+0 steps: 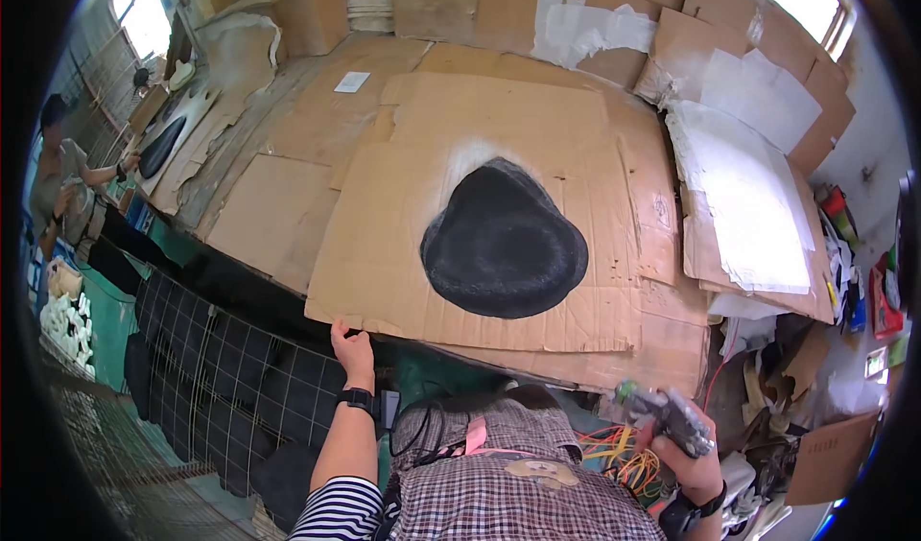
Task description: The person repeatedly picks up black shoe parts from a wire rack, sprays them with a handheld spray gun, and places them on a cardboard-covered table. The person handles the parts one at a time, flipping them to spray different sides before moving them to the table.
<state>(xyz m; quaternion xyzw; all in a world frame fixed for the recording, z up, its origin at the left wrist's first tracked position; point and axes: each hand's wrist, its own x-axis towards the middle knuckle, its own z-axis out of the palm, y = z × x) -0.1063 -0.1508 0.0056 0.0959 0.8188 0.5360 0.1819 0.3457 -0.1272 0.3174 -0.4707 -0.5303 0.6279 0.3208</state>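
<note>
The right hand has its fingers wrapped around a metal spray-type tool; the left hand touches the near edge of a cardboard sheet, whether gripping I cannot tell. Probably a pause in coating: another pass would call for aiming at the black pad, which lies on that sheet atop the tabletop, narrow end pointing away from the person, no clear long axis.

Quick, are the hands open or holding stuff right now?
Left hand: at the near edge of the cardboard sheet; whether it's pinching can't be told.
Right hand: closed, holding a grey metallic tool.
</note>
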